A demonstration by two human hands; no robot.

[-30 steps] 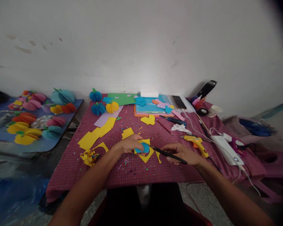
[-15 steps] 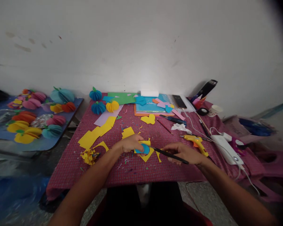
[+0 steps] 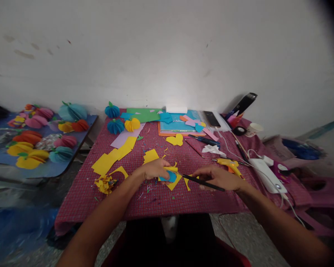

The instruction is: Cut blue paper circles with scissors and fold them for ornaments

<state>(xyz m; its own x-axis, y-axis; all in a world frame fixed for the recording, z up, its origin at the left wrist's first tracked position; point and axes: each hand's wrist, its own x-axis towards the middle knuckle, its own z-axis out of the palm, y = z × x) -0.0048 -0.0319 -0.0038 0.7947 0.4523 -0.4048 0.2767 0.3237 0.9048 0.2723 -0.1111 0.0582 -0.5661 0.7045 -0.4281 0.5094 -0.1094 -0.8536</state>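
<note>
barely shifted, right hand (image 3: 218, 178) seemingly pencils paper (image 3: 171, 177) on checked cloth (image 3: 156, 200).

Change over the last second: the right hand (image 3: 217, 178), closed around the black pencil-like tool (image 3: 200, 181), has drawn slightly toward the far side of the bench and its wrist has shifted a little to the right, so the tool's rear end now projects farther past the knuckles and the hand covers part of the yellow glue gun (image 3: 230, 166). The tool's tip has travelled along the upper edge of the blue paper disc (image 3: 168, 177), which the left hand (image 3: 153, 170) presses onto the yellow sheet (image 3: 174, 180). The whole scene sits marginally higher in view, a small downward tilt of the head camera.
</note>
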